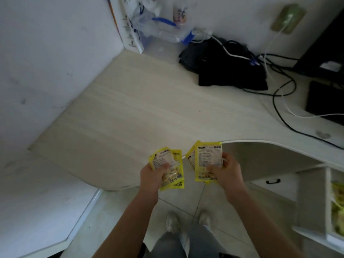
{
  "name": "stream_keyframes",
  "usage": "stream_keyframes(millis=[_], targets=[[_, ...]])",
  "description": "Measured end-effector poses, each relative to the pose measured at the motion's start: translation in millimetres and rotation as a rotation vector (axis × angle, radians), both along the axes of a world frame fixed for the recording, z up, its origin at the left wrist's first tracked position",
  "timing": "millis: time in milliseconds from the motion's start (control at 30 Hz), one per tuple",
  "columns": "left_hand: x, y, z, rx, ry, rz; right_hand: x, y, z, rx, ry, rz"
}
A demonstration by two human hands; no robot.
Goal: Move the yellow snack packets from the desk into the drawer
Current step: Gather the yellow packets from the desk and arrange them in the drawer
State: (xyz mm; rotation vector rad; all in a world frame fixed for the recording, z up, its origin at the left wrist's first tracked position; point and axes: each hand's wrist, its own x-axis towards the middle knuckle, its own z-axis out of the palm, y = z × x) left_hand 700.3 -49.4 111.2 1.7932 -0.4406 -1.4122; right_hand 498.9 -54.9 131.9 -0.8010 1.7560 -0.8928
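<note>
My left hand (151, 176) grips two overlapping yellow snack packets (172, 175) over the front edge of the pale wooden desk (130, 112). My right hand (226, 171) grips another small stack of yellow snack packets (206, 157), label side up, just past the desk edge. Both hands hang a little above the floor side of the desk front. An open white drawer (329, 202) at the far right edge holds more yellow packets (337, 207), partly cut off by the frame.
A black bag (223, 69) and tangled black and white cables (279, 86) lie at the back right of the desk. Plastic containers and a cup (178, 13) stand in the back corner. A shut drawer with a black handle (272, 181) sits under the desk.
</note>
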Motion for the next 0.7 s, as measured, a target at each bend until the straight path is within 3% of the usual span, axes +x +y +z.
stream_keyframes(millis=[400, 700], targets=[[-167.5, 75.4, -0.2, 0.000, 0.014, -0.294, -157.3, 136.1, 2.0, 0.012, -0.050, -0.279], [-336.7, 165.3, -12.3, 0.084, 0.073, -0.362, -315.6, 240.0, -6.3, 0.054, -0.108, -0.421]])
